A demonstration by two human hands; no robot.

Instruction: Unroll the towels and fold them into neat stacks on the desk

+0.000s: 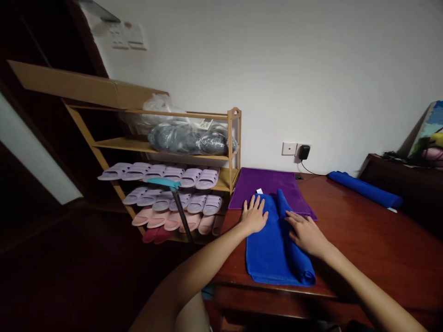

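Note:
A blue towel (266,251) lies on the reddish-brown wooden table, its left part flat and its right side rolled into a tube. My left hand (254,216) rests on the flat part near the far left corner, fingers spread. On the rolled part lies my right hand (306,233), palm down with its fingers stretched out. Beneath the far end of the blue towel is a flat purple towel (266,182). A small white tag (259,191) sticks out at the blue towel's far left corner.
Another rolled blue towel (363,188) lies at the table's back right. A black charger (304,152) is plugged into the wall. Left of the table stands a wooden rack (234,147) with several slippers and bagged items; a teal-topped handle (162,182) rises before it.

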